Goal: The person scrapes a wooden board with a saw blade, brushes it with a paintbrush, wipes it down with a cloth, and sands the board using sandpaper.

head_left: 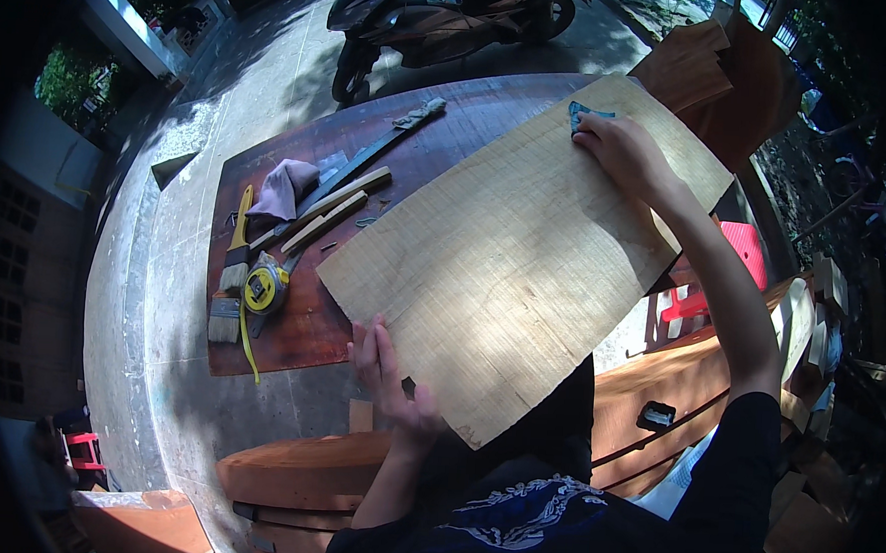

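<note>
A broad, pale wooden board lies tilted across the dark red-brown tabletop, its near corner reaching out toward my body. My left hand grips the board's near left edge, with some fingers partly hidden by it. Near the board's far end, my right hand pinches a small blue-green piece of sandpaper against the upper face. The grain shows fine lines, and sunlight falls in patches over the surface.
Left on the table lie a yellow tape measure, two paintbrushes, a mauve cloth, wooden sticks and a long flat blade. A motorbike stands beyond. Planks and a red plastic stool are at right.
</note>
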`<state>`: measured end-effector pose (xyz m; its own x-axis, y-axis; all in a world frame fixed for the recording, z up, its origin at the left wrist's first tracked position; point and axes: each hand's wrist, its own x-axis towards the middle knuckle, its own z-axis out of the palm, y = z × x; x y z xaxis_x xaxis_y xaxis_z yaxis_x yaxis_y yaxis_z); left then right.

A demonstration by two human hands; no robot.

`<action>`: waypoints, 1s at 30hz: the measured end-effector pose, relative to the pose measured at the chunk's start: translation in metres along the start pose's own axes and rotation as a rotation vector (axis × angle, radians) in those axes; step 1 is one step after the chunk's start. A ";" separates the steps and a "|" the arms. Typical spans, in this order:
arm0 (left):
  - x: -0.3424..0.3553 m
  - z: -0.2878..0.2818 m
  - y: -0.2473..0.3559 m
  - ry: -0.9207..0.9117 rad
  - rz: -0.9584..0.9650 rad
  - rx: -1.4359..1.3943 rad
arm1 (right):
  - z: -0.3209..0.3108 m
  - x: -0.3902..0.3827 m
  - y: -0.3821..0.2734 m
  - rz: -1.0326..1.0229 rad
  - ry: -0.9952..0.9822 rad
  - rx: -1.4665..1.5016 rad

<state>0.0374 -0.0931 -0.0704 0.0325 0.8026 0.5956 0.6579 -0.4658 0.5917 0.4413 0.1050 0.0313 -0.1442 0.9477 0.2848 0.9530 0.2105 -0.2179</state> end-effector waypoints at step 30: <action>0.001 -0.003 0.002 -0.011 -0.022 -0.002 | -0.010 0.006 0.032 -0.001 0.113 -0.101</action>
<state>0.0362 -0.0943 -0.0668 0.0265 0.8166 0.5766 0.6569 -0.4490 0.6058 0.4735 0.1151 0.0354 -0.1195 0.9133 0.3894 0.9757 0.1805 -0.1240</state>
